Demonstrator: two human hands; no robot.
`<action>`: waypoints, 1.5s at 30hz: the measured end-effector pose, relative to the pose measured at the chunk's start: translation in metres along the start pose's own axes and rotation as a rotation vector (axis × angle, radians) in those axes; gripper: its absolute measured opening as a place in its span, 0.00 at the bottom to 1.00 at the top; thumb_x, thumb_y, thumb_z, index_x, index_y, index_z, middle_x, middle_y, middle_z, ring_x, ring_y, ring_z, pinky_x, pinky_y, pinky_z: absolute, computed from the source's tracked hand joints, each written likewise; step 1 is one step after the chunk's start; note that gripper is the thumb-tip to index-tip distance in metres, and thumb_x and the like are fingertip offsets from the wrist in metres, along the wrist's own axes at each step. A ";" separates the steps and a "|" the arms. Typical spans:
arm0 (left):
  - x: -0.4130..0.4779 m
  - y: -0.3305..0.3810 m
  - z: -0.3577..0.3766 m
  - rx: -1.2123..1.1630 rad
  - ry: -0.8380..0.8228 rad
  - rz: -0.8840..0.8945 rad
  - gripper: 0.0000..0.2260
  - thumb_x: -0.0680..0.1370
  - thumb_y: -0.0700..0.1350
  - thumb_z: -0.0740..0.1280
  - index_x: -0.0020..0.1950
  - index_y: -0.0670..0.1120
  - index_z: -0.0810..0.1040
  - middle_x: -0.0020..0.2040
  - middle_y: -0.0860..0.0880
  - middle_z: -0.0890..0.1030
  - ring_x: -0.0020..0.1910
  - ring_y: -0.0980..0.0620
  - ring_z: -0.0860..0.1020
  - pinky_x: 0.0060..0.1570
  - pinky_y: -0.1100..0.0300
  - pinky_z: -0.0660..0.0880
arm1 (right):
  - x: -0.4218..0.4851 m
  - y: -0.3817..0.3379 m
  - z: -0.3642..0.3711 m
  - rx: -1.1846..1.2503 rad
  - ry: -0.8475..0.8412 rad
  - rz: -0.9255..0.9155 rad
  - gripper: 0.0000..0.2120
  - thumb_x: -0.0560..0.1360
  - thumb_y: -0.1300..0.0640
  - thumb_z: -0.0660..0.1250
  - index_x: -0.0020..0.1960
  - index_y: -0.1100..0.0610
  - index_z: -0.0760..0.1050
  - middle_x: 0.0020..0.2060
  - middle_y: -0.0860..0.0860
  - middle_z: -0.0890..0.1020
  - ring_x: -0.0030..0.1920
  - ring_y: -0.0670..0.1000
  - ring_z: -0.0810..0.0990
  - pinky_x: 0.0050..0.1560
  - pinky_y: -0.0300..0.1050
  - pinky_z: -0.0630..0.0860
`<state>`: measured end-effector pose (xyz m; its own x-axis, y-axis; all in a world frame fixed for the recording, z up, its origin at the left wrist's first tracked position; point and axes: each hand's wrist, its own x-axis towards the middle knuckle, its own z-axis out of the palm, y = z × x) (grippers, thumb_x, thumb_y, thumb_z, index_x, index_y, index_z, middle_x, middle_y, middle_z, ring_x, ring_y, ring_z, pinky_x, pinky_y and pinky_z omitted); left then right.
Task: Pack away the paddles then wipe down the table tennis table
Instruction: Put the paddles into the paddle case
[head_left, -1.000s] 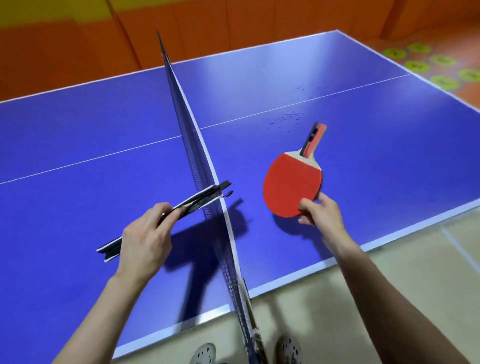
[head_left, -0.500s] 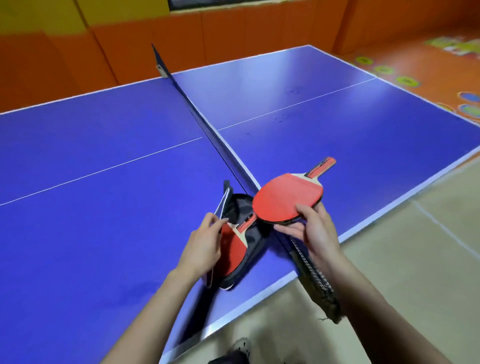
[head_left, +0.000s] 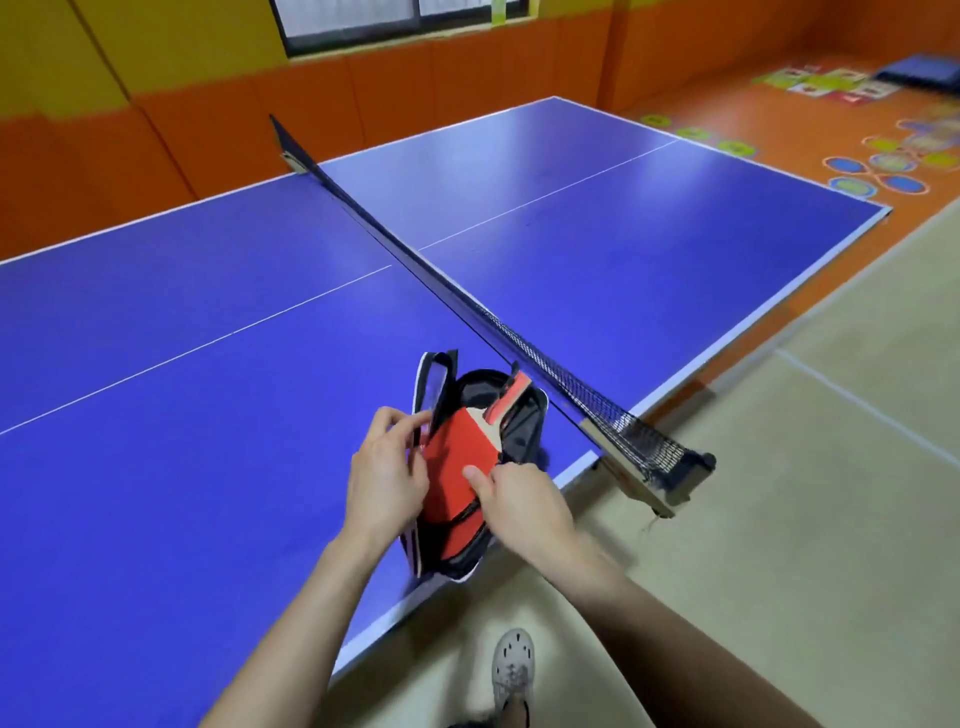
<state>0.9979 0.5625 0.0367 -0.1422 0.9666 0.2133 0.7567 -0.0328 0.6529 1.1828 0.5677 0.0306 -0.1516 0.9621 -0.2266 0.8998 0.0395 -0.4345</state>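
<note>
A black paddle case (head_left: 524, 418) lies open on the blue table tennis table (head_left: 208, 364), at its near edge just left of the net. A red paddle (head_left: 457, 462) lies inside it, blade toward me, handle pointing to the far right. A second red blade shows beneath it near the case's lower end. My left hand (head_left: 387, 480) grips the raised case lid (head_left: 434, 387) on the left. My right hand (head_left: 519, 499) presses on the top paddle's blade, thumb on the red rubber.
The net (head_left: 545, 364) runs from the far left to its clamp (head_left: 670, 480) at the near edge, right of the case. Beige floor lies below the table; my shoe (head_left: 513, 670) stands by the edge. Orange padded walls and floor mats are behind.
My right hand has carried the red paddle over the net and set it in the case on top of the other one. The left hand holds the lid up; my view has shifted left.
</note>
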 end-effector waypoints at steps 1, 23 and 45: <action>-0.015 -0.005 -0.010 -0.040 -0.007 -0.013 0.21 0.80 0.34 0.64 0.68 0.54 0.82 0.53 0.59 0.73 0.51 0.55 0.83 0.53 0.48 0.82 | -0.015 0.002 0.004 -0.075 0.079 0.008 0.24 0.87 0.35 0.59 0.48 0.55 0.71 0.48 0.58 0.85 0.51 0.64 0.85 0.43 0.54 0.68; -0.351 -0.207 -0.279 0.102 -0.002 -0.279 0.46 0.70 0.53 0.79 0.83 0.66 0.60 0.73 0.62 0.66 0.65 0.57 0.77 0.57 0.50 0.81 | -0.204 -0.299 0.220 1.264 -0.578 0.118 0.11 0.85 0.70 0.64 0.65 0.60 0.76 0.60 0.65 0.86 0.53 0.68 0.89 0.42 0.61 0.88; -0.511 -0.496 -0.483 0.173 -0.046 -0.550 0.42 0.72 0.78 0.68 0.83 0.65 0.63 0.85 0.57 0.59 0.85 0.53 0.55 0.83 0.46 0.56 | -0.238 -0.502 0.442 0.940 -0.699 0.235 0.08 0.84 0.63 0.70 0.62 0.59 0.82 0.51 0.60 0.90 0.46 0.58 0.89 0.55 0.55 0.85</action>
<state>0.3865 -0.0382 -0.0451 -0.5193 0.8397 -0.1588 0.6732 0.5164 0.5293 0.5861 0.1995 -0.0826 -0.4749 0.5530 -0.6846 0.3272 -0.6113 -0.7206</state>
